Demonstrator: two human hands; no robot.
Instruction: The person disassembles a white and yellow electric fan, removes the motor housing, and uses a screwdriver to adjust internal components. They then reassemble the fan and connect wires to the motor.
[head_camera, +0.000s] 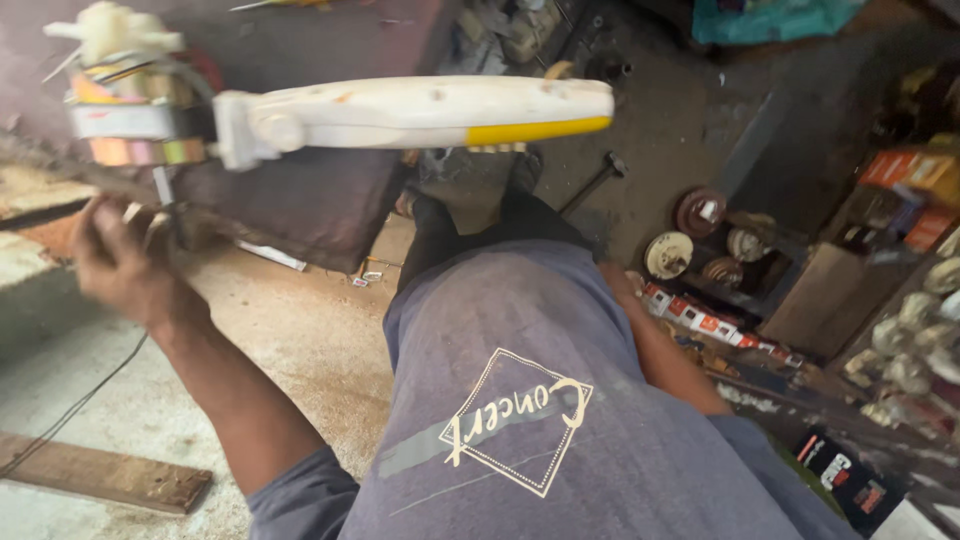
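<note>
My left hand (120, 262) reaches out to the left with its fingers curled around a thin metal rod (160, 192). The rod hangs down from a small fan motor (135, 120) with coloured windings and a white plastic top. A long white blade with a yellow stripe (420, 110) sticks out to the right from the motor. My right forearm (665, 355) runs down beside my grey shirt. The hand itself is hidden behind my body.
A dark bench block (320, 200) stands behind the motor. On the dusty floor lie a wooden plank (100, 475) and a thin black wire (70, 410). A hammer (592, 183), round motor parts (668, 255) and small red-and-white boxes (705, 322) crowd the right.
</note>
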